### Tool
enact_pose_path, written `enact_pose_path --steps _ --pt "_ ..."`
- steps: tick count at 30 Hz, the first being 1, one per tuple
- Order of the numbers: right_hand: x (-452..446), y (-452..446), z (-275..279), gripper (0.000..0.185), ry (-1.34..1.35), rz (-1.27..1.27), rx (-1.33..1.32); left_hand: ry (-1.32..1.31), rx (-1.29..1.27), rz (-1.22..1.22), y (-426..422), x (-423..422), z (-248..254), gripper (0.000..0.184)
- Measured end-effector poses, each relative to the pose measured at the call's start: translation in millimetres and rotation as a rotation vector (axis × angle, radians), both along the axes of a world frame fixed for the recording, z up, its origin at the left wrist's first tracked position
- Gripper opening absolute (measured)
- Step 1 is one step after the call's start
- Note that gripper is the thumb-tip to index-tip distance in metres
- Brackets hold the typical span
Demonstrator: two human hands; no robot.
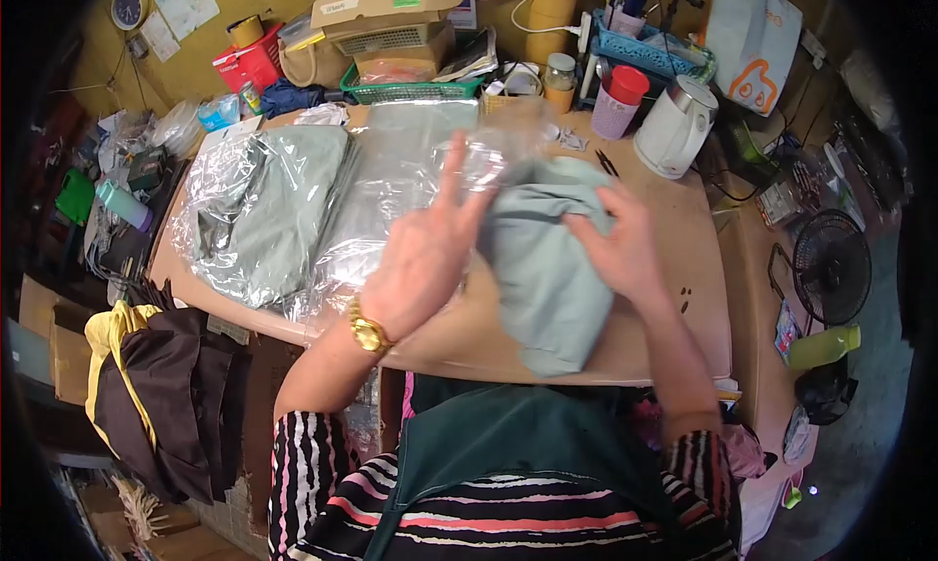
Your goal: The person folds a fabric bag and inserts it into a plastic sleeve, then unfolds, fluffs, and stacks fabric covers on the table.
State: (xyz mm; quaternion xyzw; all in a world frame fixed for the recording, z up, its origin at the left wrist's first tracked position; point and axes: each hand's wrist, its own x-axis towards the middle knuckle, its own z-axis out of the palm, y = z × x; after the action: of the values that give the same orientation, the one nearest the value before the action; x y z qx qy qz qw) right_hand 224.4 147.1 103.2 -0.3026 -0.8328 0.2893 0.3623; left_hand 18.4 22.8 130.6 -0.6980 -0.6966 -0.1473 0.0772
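My right hand (621,240) grips the upper right part of a folded grey-green cloth (552,278), which hangs over the table near its front edge. Left of the cloth, my left hand (422,253) is raised with fingers apart, its index finger pointing up; some blur covers its fingertips. Clear plastic bags (376,194) lie under and behind my left hand. Further left rests a stack of grey-green cloth in clear plastic (283,199). A blurred piece of clear plastic shows behind the cloth's top.
Along the back of the table (674,229) stand a green basket (410,92), a jar (560,72), a pink cup (614,111) and a white kettle (676,128). Dark cloth (171,395) hangs at the left. A black fan (831,266) is at the right.
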Motion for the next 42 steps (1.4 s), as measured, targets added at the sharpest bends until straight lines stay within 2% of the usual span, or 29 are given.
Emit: enact_pose_path --steps 1,3,6,8,9,11,12,14,15,17,19,21,22,24,25,27,28,29,30,31,32,33,35,36,37,39,41,42 --pt "-11.9 -3.8 2.6 0.026 -0.075 0.011 0.008 0.039 0.007 -0.051 0.8 15.8 7.8 0.084" --pt "-42.0 7.7 -23.5 0.045 -0.026 0.206 0.075 0.059 -0.026 -0.209 4.0 46.0 5.1 0.075" --pt "-72.6 17.0 -61.7 0.043 -0.115 0.371 0.078 0.141 -0.149 -0.226 -6.9 86.7 -11.2 0.072" --pt "-70.7 17.2 -68.6 0.042 -0.186 0.399 0.036 -0.080 -0.207 -0.455 -22.1 99.1 -16.7 0.074" --pt "-65.3 16.9 -67.1 0.042 -0.207 0.411 0.003 -0.099 -0.307 -0.501 -32.6 105.5 -16.2 0.076" --pt "-51.4 13.2 -50.2 0.042 -0.222 0.440 -0.085 -0.534 -0.208 -0.669 -46.0 105.6 -18.8 0.078" --pt "-46.4 11.6 -37.8 0.042 -0.225 0.468 -0.152 -0.535 -0.205 -0.673 -43.6 105.1 -17.7 0.078" --pt "-36.6 8.3 -21.0 0.042 -0.245 0.512 -0.312 -0.742 -0.034 -0.760 -37.0 104.4 -12.1 0.080" --pt "-33.1 9.4 -16.1 0.042 -0.263 0.546 -0.410 -0.750 -0.044 -0.768 -32.2 104.2 -14.5 0.080" --pt "-28.1 10.5 -11.8 0.043 -0.321 0.618 -0.581 -0.723 0.129 -0.582 -14.6 103.5 -25.5 0.076" --pt "-21.2 11.5 -13.4 0.044 -0.405 0.677 -0.723 -0.712 0.126 -0.541 -6.2 104.4 -37.1 0.076" --pt "-14.6 15.3 -21.9 0.045 -0.491 0.717 -0.845 -0.731 -0.013 -0.499 -6.2 107.0 -50.2 0.078" --pt "-11.5 18.0 -28.4 0.046 -0.535 0.726 -0.901 -0.737 -0.015 -0.504 -7.1 110.6 -56.6 0.078" --pt "-8.2 27.9 -49.3 0.048 -0.624 0.716 -0.992 -0.525 0.112 -0.633 -11.6 119.0 -66.1 0.085" --pt "-9.6 37.6 -70.8 0.048 -0.623 0.714 -0.991 -0.525 0.113 -0.635 -10.5 122.4 -63.8 0.085" --pt "-12.8 59.2 -135.4 0.046 -0.599 0.213 0.598 -0.836 -0.490 -0.853 -12.9 130.1 -54.3 0.078" --pt "-25.1 48.4 -116.6 0.047 -0.772 0.100 0.366 -0.834 -0.494 -0.855 -15.7 132.2 -51.6 0.078" --pt "-31.5 45.0 -123.0 0.047 -0.772 0.097 0.367 -0.699 -0.385 -1.068 -18.1 134.8 -48.9 0.073" --pt "-36.8 43.8 -132.6 0.054 -0.887 -0.029 0.328 -0.548 -0.265 -1.270 -16.9 136.1 -43.5 0.067" --pt "-42.9 44.0 -137.0 0.062 -0.998 -0.157 0.284 -0.542 -0.262 -1.272 -15.9 130.0 -25.3 0.067" --pt "-53.8 57.8 -97.8 0.075 -1.214 0.178 -0.107 -0.523 -0.410 -1.199 -14.0 117.1 2.0 0.060" --pt "-57.3 59.2 -102.8 0.075 -1.214 0.176 -0.102 -0.501 -0.556 -1.120 -5.1 104.3 19.8 0.053" --pt "-55.3 53.0 -147.4 0.080 -1.162 0.118 0.240 -0.418 -0.243 -0.770 34.8 85.3 35.9 0.052" --pt "-55.1 51.3 -170.5 0.083 -1.125 0.084 0.414 -0.463 -0.180 -0.692 66.5 77.6 37.4 0.054" --pt "-57.9 50.5 -184.4 0.086 -1.080 0.048 0.590 -0.503 -0.115 -0.611 100.2 70.9 29.9 0.059" --pt "-66.7 49.6 -170.1 0.088 -1.028 0.014 0.782 -0.498 -0.197 -0.416 159.5 67.8 -13.8 0.077" --pt "-70.1 31.5 -127.9 0.082 -0.561 0.506 0.432 -0.488 -0.366 -0.229 202.0 78.5 -59.5 0.094" --pt "-71.9 34.6 -148.6 0.082 -0.563 0.505 0.426 -0.490 -0.371 -0.232 211.3 86.7 -80.0 0.094"
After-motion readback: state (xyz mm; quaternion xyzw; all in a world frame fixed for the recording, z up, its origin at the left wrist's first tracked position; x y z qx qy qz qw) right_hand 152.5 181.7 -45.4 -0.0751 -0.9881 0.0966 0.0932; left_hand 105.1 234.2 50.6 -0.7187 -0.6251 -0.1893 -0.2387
